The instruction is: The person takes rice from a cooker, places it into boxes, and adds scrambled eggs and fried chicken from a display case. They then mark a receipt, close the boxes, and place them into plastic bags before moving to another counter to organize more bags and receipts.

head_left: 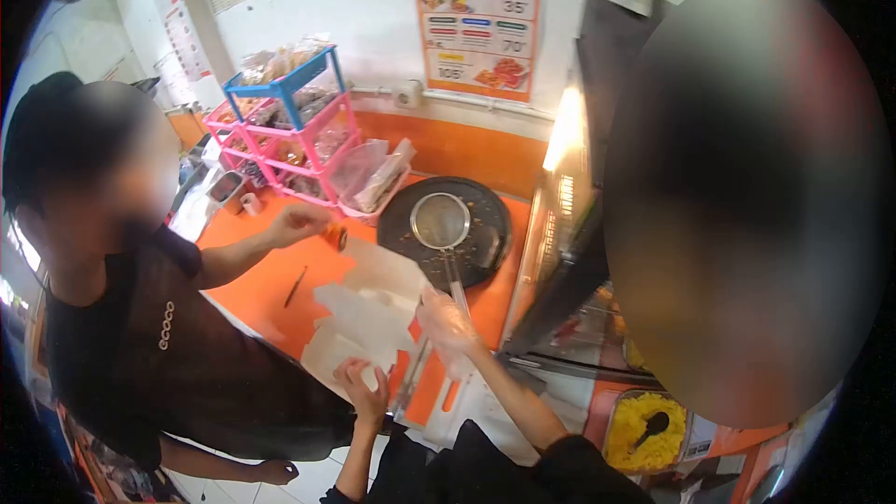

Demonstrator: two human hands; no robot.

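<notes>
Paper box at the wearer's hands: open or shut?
Open. The paper box has its flaps spread and its pale inside showing, between the left hand and the gloved right hand.

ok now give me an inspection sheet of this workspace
Surface: orange counter, a thin dark item lying on it
Job's things: white box, open, flaps raised
Clutter: sieve over a round black pan or lid; packets in a pink-and-blue rack
Hands: left hand holding the box's near edge; gloved right hand by its right side
Cables: no loose ones seen
Surroundings: co-worker at left; yellow food at right
</notes>
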